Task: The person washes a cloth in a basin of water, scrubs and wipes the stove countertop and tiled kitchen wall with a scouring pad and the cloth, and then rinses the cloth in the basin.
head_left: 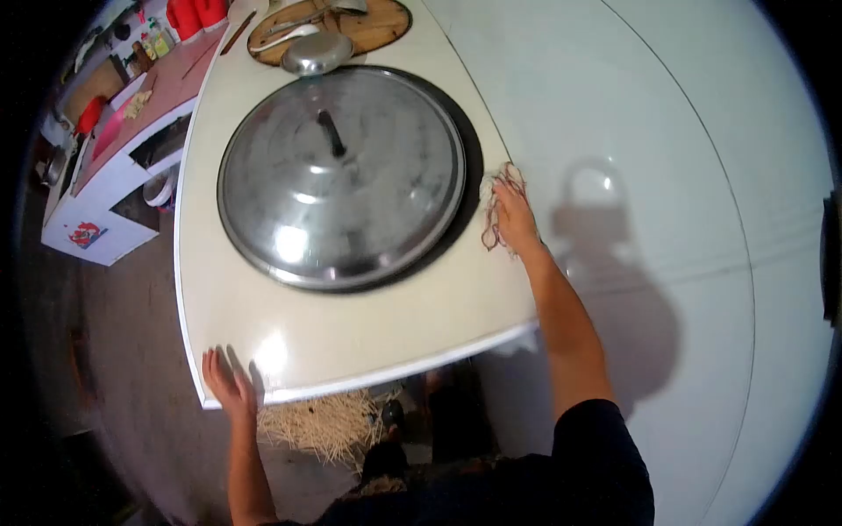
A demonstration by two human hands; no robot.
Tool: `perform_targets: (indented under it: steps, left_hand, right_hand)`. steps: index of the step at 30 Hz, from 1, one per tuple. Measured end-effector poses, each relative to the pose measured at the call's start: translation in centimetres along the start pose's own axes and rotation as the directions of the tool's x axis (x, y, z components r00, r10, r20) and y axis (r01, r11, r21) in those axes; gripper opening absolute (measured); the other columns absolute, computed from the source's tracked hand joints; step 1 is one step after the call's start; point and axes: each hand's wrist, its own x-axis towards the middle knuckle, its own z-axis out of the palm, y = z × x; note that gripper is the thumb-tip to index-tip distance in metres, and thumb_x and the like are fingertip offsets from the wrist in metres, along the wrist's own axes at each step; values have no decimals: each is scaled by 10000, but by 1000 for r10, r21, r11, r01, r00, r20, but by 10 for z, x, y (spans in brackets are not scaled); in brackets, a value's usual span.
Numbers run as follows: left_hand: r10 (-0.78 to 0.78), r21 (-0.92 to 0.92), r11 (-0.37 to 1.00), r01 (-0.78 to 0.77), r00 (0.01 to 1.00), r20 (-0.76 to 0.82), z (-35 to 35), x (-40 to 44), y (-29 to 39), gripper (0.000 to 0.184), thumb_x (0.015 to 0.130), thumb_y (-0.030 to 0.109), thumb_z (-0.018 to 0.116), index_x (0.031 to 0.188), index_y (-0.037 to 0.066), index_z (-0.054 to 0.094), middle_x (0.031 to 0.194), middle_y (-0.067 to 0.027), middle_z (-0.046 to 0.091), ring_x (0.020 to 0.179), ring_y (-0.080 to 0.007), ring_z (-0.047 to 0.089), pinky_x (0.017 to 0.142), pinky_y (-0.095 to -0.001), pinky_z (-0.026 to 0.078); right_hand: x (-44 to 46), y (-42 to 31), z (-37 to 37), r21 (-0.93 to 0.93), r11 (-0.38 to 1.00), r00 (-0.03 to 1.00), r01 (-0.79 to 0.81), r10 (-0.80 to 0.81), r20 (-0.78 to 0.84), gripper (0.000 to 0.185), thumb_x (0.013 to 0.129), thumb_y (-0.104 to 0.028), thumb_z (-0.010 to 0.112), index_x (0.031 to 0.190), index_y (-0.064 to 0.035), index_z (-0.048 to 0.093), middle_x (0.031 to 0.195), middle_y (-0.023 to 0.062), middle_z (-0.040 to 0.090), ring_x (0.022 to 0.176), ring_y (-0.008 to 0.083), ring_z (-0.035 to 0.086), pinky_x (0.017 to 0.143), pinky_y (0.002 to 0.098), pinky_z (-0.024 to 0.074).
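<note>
My right hand (516, 215) presses a crumpled white cloth with reddish edging (491, 188) onto the counter's right side, close to the wall. Its fingers are bent over the cloth. At the near left corner of the cream counter (395, 329), my left hand (230, 383) rests on the surface with fingers stretched out and nothing in it. Between my hands lies a large round metal lid (368, 210) with a dark handle (331, 133). What the lid covers is hidden.
A metal bowl (317, 54) sits behind the lid, beside a round wooden board (386, 19) carrying utensils. Tiled wall (649, 114) borders the counter on the right. Straw-like sticks (324, 425) lie on the floor below. A second counter (140, 131) with red containers (184, 17) stands at left.
</note>
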Motion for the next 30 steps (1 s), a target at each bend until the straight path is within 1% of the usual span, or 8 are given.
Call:
perform_targets:
  steps: [2, 6, 10, 13, 17, 18, 25, 30]
  left_hand:
    - [-19, 114, 993, 11, 997, 76, -6, 1, 7, 470, 923, 158, 437, 1350, -23, 363, 1383, -243, 331, 1315, -373, 320, 1086, -466, 274]
    - [-132, 52, 990, 128, 988, 81, -3, 3, 19, 493, 935, 220, 435, 1354, -29, 364, 1396, -237, 331, 1335, -369, 283, 1092, -472, 252]
    - [-161, 132, 980, 148, 982, 97, -1, 6, 27, 541, 943, 271, 431, 1378, -34, 328, 1400, -231, 323, 1349, -362, 258, 1102, -465, 236]
    - [-208, 88, 976, 199, 972, 110, 0, 8, 30, 559, 940, 279, 438, 1384, -36, 314, 1406, -228, 316, 1355, -362, 247, 1105, -466, 224]
    - [-208, 190, 966, 177, 966, 155, -5, 6, 26, 580, 946, 306, 427, 1386, -47, 294, 1411, -229, 303, 1351, -366, 251, 1100, -468, 227]
    - [-221, 199, 961, 190, 964, 150, -4, 8, 29, 595, 944, 336, 420, 1381, -49, 300, 1407, -237, 306, 1346, -375, 257, 1097, -470, 228]
    - [-239, 194, 958, 209, 959, 150, -7, 10, 37, 637, 929, 394, 423, 1382, -40, 313, 1410, -253, 302, 1341, -388, 266, 1102, -471, 215]
    - [-157, 211, 969, 131, 981, 111, -2, 4, 26, 617, 920, 351, 436, 1386, -33, 315, 1419, -257, 306, 1343, -390, 267, 1102, -476, 206]
  right_hand:
    - [49, -7, -2, 273, 903, 943, -332, 325, 74, 357, 915, -144, 457, 1266, -95, 504, 1251, 196, 543, 1163, 353, 506, 997, 380, 375]
    - [127, 1, 12, 254, 921, 955, -295, 279, 99, 396, 927, -262, 428, 1279, -93, 491, 1236, 209, 550, 1151, 361, 515, 976, 381, 389]
    - [200, 36, 48, 226, 971, 994, -82, 62, 94, 470, 926, -312, 423, 1309, -43, 472, 1336, 177, 492, 1263, 351, 424, 1051, 392, 310]
    - [241, 43, 62, -137, 991, 988, 6, 15, 152, 512, 951, -362, 371, 1351, -50, 437, 1432, 141, 395, 1348, 300, 322, 1107, 359, 235]
    - [283, 47, 77, -223, 974, 961, -49, 106, 254, 580, 941, -503, 312, 1415, -177, 383, 1525, 47, 243, 1406, 260, 199, 1133, 409, 136]
    - [302, 91, 107, -329, 932, 964, 152, -65, 259, 567, 940, -514, 293, 1424, -229, 369, 1536, 39, 213, 1411, 279, 174, 1132, 419, 134]
    - [329, 67, 96, -528, 754, 902, 392, -201, 383, 637, 809, -174, 649, 1375, -277, 375, 1518, 32, 254, 1387, 340, 228, 1109, 463, 232]
    - [311, 37, 74, -497, 810, 910, 312, -105, 400, 489, 918, -405, 431, 1389, -289, 372, 1510, 67, 272, 1393, 318, 217, 1129, 440, 178]
